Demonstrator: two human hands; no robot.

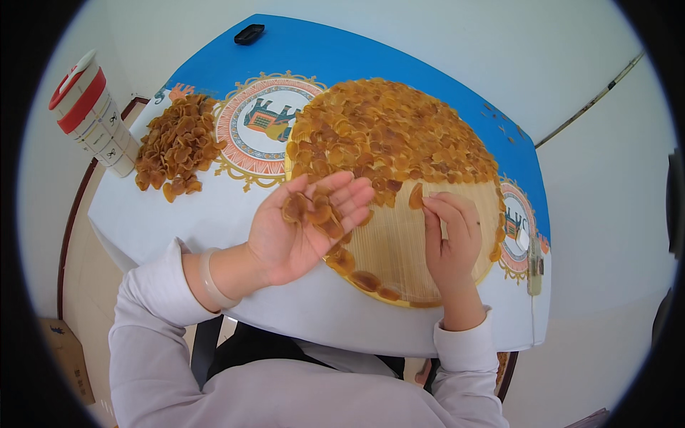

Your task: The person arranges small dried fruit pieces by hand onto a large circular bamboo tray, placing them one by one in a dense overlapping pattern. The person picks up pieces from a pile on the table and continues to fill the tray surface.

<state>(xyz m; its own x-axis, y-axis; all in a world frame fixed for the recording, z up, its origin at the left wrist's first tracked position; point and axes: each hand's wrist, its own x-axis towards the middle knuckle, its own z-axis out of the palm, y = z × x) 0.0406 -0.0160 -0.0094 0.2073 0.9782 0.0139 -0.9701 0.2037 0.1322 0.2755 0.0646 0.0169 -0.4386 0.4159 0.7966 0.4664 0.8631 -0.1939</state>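
Observation:
My left hand [291, 235] is palm up with the fingers spread, and several dried amber-brown slices [321, 214] lie in it. Between the thumb and fingertips of my right hand [452, 230], a single slice [416, 196] stands on edge above a round bamboo board [398, 251] with a yellow rim. Overlapping slices [385, 128] cover the far half of this board in a dense layer. More slices [365, 280] line its near left rim, and a row [500, 230] runs along the right rim. My left hand and forearm hide part of the board's left side.
A heap of loose slices [179, 142] lies on the left of the tablecloth [176, 219], beside a tall lidded tumbler [99, 117]. A small black dish [249, 34] sits at the far edge. On the right are a power strip [534, 267] with a cord and scattered fragments [503, 120].

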